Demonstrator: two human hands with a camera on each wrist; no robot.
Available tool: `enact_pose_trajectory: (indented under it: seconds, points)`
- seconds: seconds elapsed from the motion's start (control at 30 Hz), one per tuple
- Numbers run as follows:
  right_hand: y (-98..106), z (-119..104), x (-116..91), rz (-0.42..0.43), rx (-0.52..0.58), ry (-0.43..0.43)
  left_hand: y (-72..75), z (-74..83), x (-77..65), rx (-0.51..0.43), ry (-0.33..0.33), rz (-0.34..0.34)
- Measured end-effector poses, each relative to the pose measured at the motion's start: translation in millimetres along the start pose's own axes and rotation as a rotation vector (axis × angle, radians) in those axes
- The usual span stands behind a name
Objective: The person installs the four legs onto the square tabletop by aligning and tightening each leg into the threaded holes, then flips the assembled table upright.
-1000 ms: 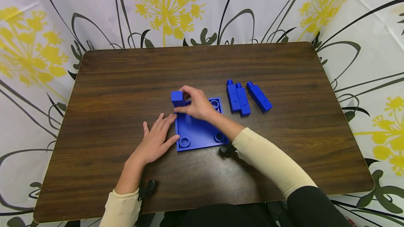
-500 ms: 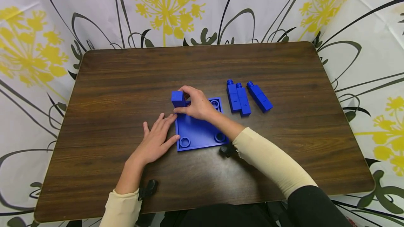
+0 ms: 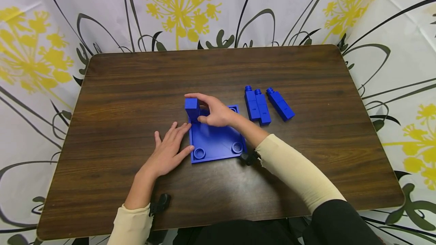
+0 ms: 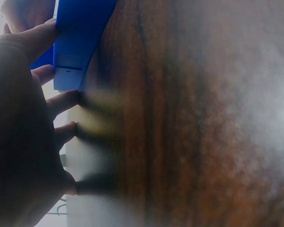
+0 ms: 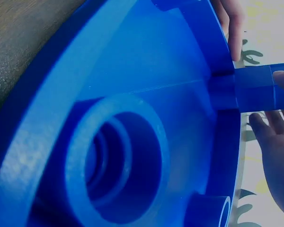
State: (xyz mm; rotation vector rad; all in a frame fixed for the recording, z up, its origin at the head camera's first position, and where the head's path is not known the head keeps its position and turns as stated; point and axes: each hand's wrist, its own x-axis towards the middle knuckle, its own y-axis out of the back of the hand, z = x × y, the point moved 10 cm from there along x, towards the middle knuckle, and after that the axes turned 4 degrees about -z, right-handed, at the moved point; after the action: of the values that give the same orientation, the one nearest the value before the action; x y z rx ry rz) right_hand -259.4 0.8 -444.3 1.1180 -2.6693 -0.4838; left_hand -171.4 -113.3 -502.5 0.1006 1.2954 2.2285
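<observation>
A blue square tabletop-like panel [image 3: 218, 139] lies with its raised rim and round corner sockets facing up. One blue table leg [image 3: 192, 105] stands upright at its far left corner. My right hand [image 3: 218, 112] is around this leg, thumb on the near right side, fingers reaching behind it. In the right wrist view the thumb overlaps the leg's face, and the other fingertips lie by its edge. My left hand [image 3: 167, 152] is spread beside the panel's left edge, with thumb and fingertips at the rim. The left wrist view shows its fingers spread over the tabletop.
Several identical parts are here: loose blue legs [image 3: 252, 105] with threaded ends lie right of the panel, two side by side and one angled apart [image 3: 281, 105]. The brown wooden table [image 3: 306, 154] has a flower-patterned cloth [image 3: 211, 10] behind it.
My right hand has turned around the leg: the thumb has shifted right along it, the fingers left behind it. The leg stays upright, facing the same way. My left hand stays put.
</observation>
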Motion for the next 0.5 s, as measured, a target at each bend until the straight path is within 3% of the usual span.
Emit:
enact_pose_trajectory:
  seconds: [0.23, 0.5]
  points:
    - [-2.9, -0.3, -0.1, -0.034, 0.049, 0.051, -0.7, -0.1, 0.2, -0.004, -0.003, 0.000]
    - [-2.1, 0.1, -0.6, -0.038, -0.004, 0.024, -0.8, -0.9, 0.3, -0.002, -0.007, 0.012]
